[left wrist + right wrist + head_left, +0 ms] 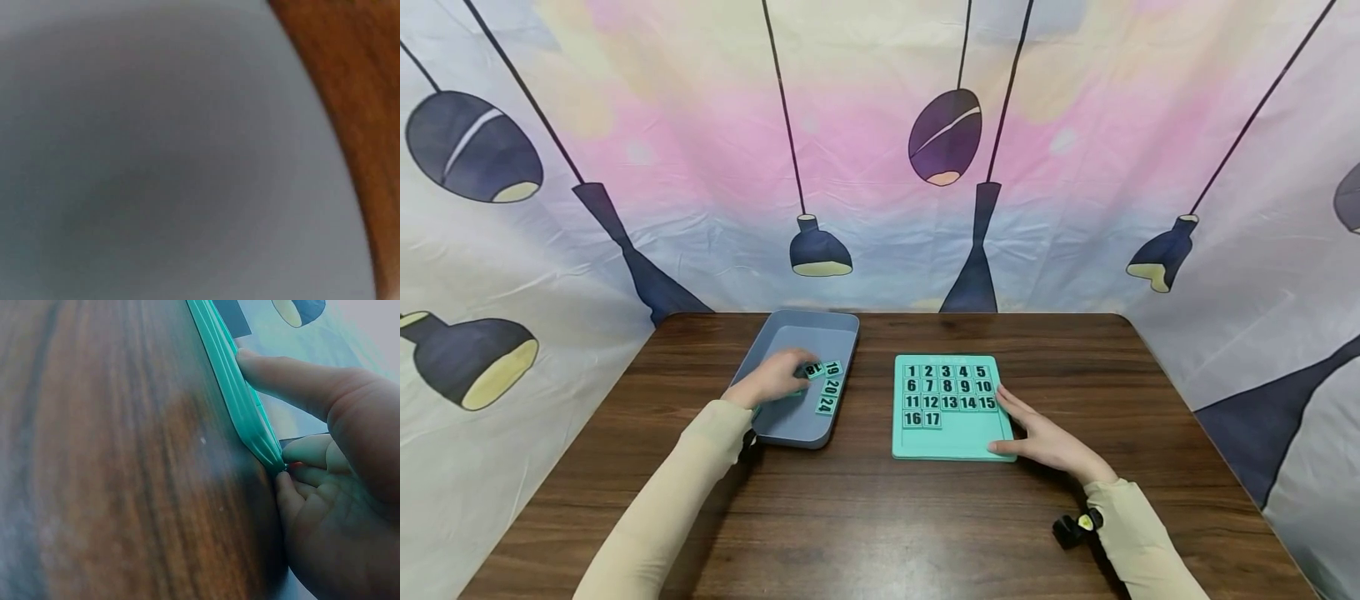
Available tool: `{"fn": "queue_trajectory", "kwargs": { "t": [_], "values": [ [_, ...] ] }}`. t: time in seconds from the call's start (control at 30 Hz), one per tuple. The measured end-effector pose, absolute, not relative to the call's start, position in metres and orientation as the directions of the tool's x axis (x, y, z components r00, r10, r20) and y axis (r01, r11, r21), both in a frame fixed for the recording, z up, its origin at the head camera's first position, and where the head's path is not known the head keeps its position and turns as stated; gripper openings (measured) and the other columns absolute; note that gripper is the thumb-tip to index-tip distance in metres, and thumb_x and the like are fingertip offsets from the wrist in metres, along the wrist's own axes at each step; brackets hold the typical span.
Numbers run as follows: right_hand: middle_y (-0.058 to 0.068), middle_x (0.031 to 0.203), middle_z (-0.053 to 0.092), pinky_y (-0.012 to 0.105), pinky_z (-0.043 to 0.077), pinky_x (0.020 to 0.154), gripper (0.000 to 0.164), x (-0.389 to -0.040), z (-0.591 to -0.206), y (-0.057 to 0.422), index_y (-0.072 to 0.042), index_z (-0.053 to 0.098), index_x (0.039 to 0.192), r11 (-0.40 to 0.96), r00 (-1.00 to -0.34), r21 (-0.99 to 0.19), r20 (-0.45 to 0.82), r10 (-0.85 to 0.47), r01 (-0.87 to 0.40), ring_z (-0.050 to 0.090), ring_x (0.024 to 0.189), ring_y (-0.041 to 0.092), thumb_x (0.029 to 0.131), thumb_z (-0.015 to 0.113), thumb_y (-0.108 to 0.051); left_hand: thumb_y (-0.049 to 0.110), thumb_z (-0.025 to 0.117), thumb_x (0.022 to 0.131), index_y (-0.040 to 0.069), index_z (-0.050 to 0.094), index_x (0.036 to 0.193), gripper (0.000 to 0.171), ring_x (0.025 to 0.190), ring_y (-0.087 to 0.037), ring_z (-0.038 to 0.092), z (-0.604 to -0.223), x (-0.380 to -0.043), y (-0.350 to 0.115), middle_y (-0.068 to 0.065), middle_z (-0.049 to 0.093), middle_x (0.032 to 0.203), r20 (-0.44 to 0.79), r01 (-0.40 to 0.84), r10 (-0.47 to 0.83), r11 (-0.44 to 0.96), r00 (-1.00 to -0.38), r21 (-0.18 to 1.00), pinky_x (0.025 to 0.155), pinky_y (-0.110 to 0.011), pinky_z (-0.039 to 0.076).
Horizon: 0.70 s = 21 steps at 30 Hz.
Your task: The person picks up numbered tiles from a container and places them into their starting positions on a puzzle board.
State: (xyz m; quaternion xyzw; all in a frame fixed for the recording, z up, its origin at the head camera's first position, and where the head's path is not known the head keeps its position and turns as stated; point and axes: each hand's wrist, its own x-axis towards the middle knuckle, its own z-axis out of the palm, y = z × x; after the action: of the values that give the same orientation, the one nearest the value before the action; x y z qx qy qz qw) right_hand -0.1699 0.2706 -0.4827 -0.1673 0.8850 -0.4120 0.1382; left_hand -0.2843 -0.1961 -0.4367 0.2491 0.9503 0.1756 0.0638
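Note:
In the head view my left hand (pixel 777 376) is inside the blue-grey tray (pixel 842 333), with thumb and fingertips pinching the number 18 tile (pixel 814 370). Tiles 19 (pixel 832 368), 20 (pixel 831 388) and 24 (pixel 827 406) lie close by; green tile edges show partly under the hand. My right hand (pixel 1045 437) holds the turquoise number board (pixel 970 442) by its right side, thumb near the front corner. Tiles 1 to 17 sit in rows on it. The right wrist view shows the thumb (pixel 294 381) on the board's rim (pixel 234 394). Only blurred tray surface (pixel 325 206) fills most of the left wrist view.
Both tray and board rest on a dark brown wooden table (pixel 865 517), the tray left of the board with bare wood between them. A patterned cloth (pixel 880 150) hangs behind the table's far edge. A black wrist device (pixel 1075 527) sits at the right wrist.

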Motion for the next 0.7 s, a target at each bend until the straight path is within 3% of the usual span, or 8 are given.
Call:
{"fn": "queue_trajectory", "kwargs": {
  "t": [0.17, 0.37, 0.57, 0.7],
  "values": [
    [0.011, 0.169, 0.004, 0.065, 0.021, 0.114, 0.102, -0.1698, -0.4832, 0.2709, -0.008, 0.015, 0.162, 0.600, -0.907, -0.781, -0.112, -0.407, -0.172, 0.004, 0.152, 0.040, 0.089, 0.075, -0.046, 0.014, 0.069, 0.097, 0.000, 0.066, 0.126, 0.033, 0.111, -0.035, 0.062, -0.4337, -0.2857, -0.1952, -0.017, 0.065, 0.121, -0.054, 0.400, 0.445, 0.846, -0.894, 0.353, 0.092, -0.052, 0.050],
    [0.011, 0.169, 0.004, 0.065, 0.020, 0.114, 0.102, -0.1700, -0.4837, 0.2706, -0.008, 0.015, 0.162, 0.597, -0.906, -0.782, -0.107, -0.410, -0.178, 0.004, 0.152, 0.040, 0.089, 0.075, -0.046, 0.025, 0.077, 0.091, 0.003, 0.069, 0.113, 0.032, 0.098, -0.029, 0.063, -0.4327, -0.2860, -0.1910, -0.013, 0.066, 0.106, -0.044, 0.383, 0.417, 0.869, -0.908, 0.314, 0.085, -0.048, 0.051],
    [0.011, 0.169, 0.004, 0.065, 0.020, 0.114, 0.101, -0.1686, -0.4826, 0.2707, -0.008, 0.015, 0.162, 0.596, -0.906, -0.785, -0.114, -0.407, -0.169, 0.004, 0.152, 0.040, 0.089, 0.075, -0.046, 0.016, 0.077, 0.091, -0.001, 0.066, 0.126, 0.040, 0.108, -0.032, 0.063, -0.4347, -0.2871, -0.1909, -0.016, 0.066, 0.118, -0.052, 0.418, 0.464, 0.837, -0.885, 0.354, 0.091, -0.049, 0.051],
    [0.011, 0.169, 0.004, 0.066, 0.020, 0.114, 0.101, -0.1684, -0.4816, 0.2705, -0.008, 0.015, 0.162, 0.601, -0.908, -0.782, -0.117, -0.403, -0.166, 0.004, 0.152, 0.041, 0.089, 0.075, -0.046, 0.019, 0.078, 0.090, -0.002, 0.064, 0.128, 0.046, 0.098, -0.027, 0.063, -0.4350, -0.2877, -0.1915, -0.014, 0.066, 0.110, -0.058, 0.422, 0.470, 0.834, -0.881, 0.355, 0.085, -0.047, 0.052]
  ]
}}
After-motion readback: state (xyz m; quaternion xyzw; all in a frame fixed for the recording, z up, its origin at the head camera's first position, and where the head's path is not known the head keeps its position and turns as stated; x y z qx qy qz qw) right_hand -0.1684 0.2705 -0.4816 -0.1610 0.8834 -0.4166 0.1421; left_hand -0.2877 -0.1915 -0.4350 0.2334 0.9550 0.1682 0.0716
